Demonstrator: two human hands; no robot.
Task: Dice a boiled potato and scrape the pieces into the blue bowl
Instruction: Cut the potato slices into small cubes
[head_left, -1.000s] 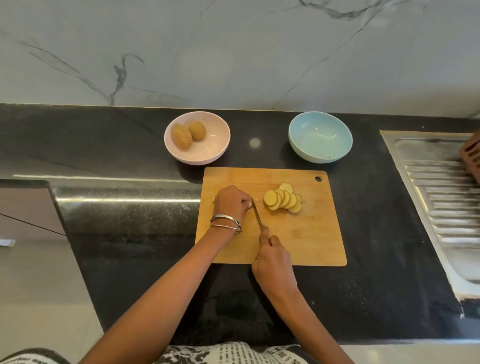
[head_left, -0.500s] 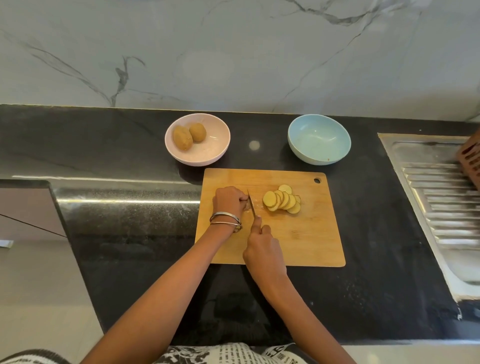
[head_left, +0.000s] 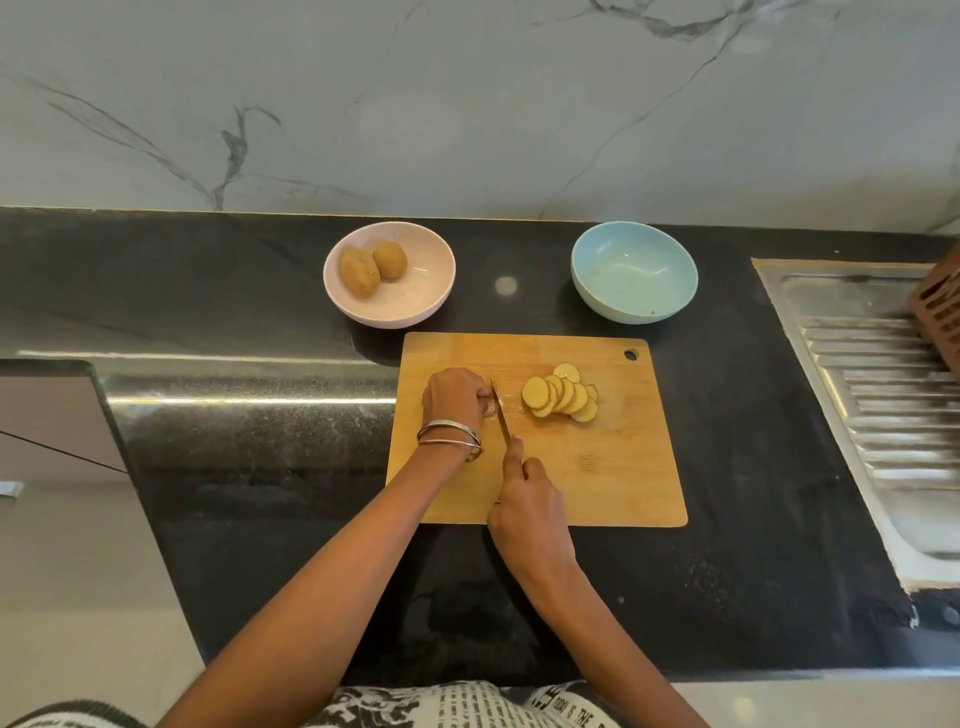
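Since a second earlier, the steel knife (head_left: 500, 410) had shifted leftward for another slice; the right hand (head_left: 530, 506) gripped it, the left hand (head_left: 454, 395) clamped the potato remnant (head_left: 488, 408); dicing remained outstanding.

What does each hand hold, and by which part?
The right hand grips the knife by its handle. The left hand holds the potato's uncut end, mostly hidden.
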